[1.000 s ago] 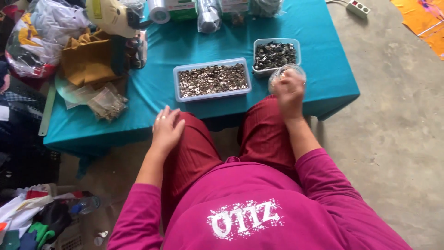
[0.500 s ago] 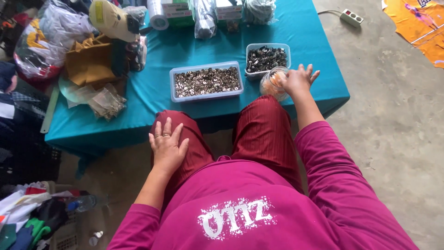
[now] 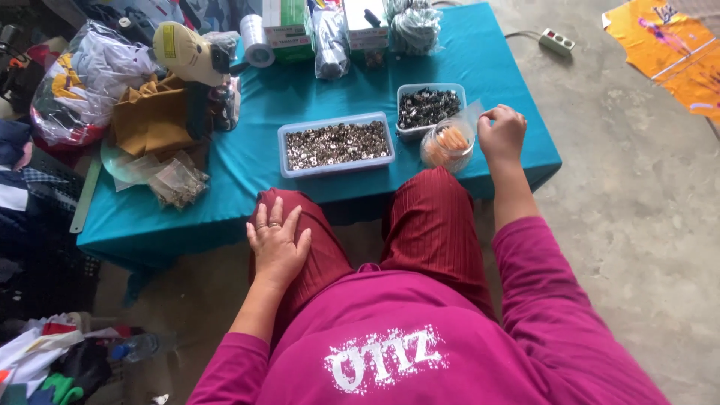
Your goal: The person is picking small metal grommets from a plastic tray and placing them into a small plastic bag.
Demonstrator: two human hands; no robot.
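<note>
Right hand: the right hand [image 3: 501, 133] is curled into a loose fist at the right end of the table, fingers pressed together. It seems to pinch the top edge of a clear bag, but the fingertips are hidden, so I cannot be sure.
Thing at the right hand: a clear plastic bag of small orange pieces [image 3: 448, 145] sits just to the left of this hand, touching it or nearly so (the bag is round and squat, with no long side to speak of).
Which hand is nearer: the right one, by a lot.
Left hand: the left hand [image 3: 277, 241] lies flat on the left knee, fingers spread a little, holding nothing. It is well away from the bag.
Behind the bag: a small clear tub of dark metal bits [image 3: 429, 108], just beside the bag.
Left of the bag: a long clear tray of silver metal bits [image 3: 335, 145]. Its long side runs left to right along the table.
Under it all: a low table with a teal cloth [image 3: 247, 161].
Far left: a pile of bags and cloth [image 3: 112, 90], well apart from both hands.
</note>
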